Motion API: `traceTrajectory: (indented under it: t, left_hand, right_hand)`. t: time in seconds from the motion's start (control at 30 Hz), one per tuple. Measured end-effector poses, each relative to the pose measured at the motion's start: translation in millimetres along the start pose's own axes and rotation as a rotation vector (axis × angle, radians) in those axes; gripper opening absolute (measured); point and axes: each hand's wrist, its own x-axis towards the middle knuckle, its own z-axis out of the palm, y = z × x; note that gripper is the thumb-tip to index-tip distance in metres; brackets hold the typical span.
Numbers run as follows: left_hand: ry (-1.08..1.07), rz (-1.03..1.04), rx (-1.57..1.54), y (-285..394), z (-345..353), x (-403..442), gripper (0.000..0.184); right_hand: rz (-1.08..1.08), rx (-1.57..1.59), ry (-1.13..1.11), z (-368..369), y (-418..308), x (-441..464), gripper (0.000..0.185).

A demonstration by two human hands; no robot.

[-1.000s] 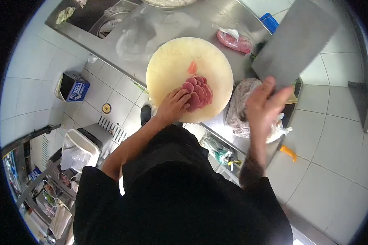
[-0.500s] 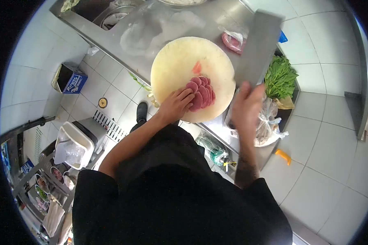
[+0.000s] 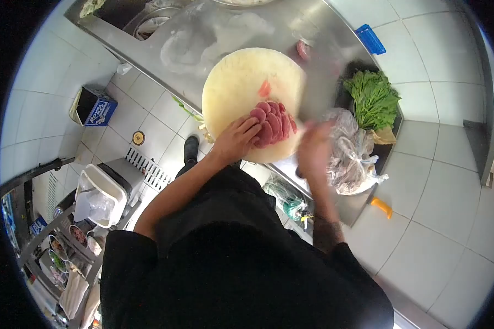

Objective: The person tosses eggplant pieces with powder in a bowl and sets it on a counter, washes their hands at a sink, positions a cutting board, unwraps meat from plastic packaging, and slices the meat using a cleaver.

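Sliced red meat lies overlapped on a round, pale cutting board. My left hand rests on the left side of the slices, its fingertips bent against them. At the board's right edge is my right hand, blurred by motion and wrapped round the handle end of a cleaver. The broad grey cleaver blade is smeared and reaches up from the hand over the board's right edge. A small wet red patch marks the board above the meat.
Leafy greens and clear bags of food lie right of the board. Wrapped meat sits behind it on the steel counter. A blue tray is at the upper right. A white bin stands on the floor at left.
My right hand and the cleaver have moved left to the board's right edge, uncovering the greens and blue tray. My left hand has stayed on the meat.
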Motion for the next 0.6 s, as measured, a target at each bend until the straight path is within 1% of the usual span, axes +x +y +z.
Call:
traceTrajectory:
  t: [0.07,0.1,0.17,0.2,0.27,0.33,0.37,0.4,0.47,0.53,0.6]
  left_hand:
    - [-0.002,-0.001,0.009,-1,2,0,0.041]
    - [0.007,0.0,-0.009,3,3,-3,0.041]
    - [0.017,0.015,-0.014,-1,0,0,0.041]
    - [-0.006,0.007,-0.03,4,-1,-3,0.04]
    - [0.015,-0.001,-0.023,0,-3,11,0.04]
    - [0.04,0.033,-0.033,2,-5,5,0.039]
    - [0.034,0.024,-0.03,0,-6,5,0.039]
    - [0.041,0.023,-0.027,0,-5,6,0.038]
    - [0.049,0.021,-0.031,1,-3,3,0.037]
    - [0.031,0.036,-0.008,-2,0,5,0.037]
    - [0.038,0.017,-0.032,-1,0,7,0.036]
  right_hand:
    - [-0.111,-0.089,-0.355,72,77,-3,0.061]
    - [-0.102,-0.089,-0.357,66,74,-4,0.061]
    - [-0.172,-0.095,-0.404,39,50,10,0.05]
    - [-0.14,-0.196,-0.37,29,45,16,0.031]
    - [-0.224,-0.166,-0.213,-21,15,14,0.017]
    - [-0.327,-0.115,-0.021,-72,-7,-1,0.018]
    - [-0.395,-0.15,0.158,-85,-5,-9,0.016]
    - [0.073,0.092,0.063,-100,-25,-24,0.016]
    - [-0.166,0.023,0.342,-53,45,-48,0.014]
    - [-0.295,-0.24,0.098,3,106,-67,0.018]
    - [-0.032,-0.236,-0.393,23,87,-72,0.022]
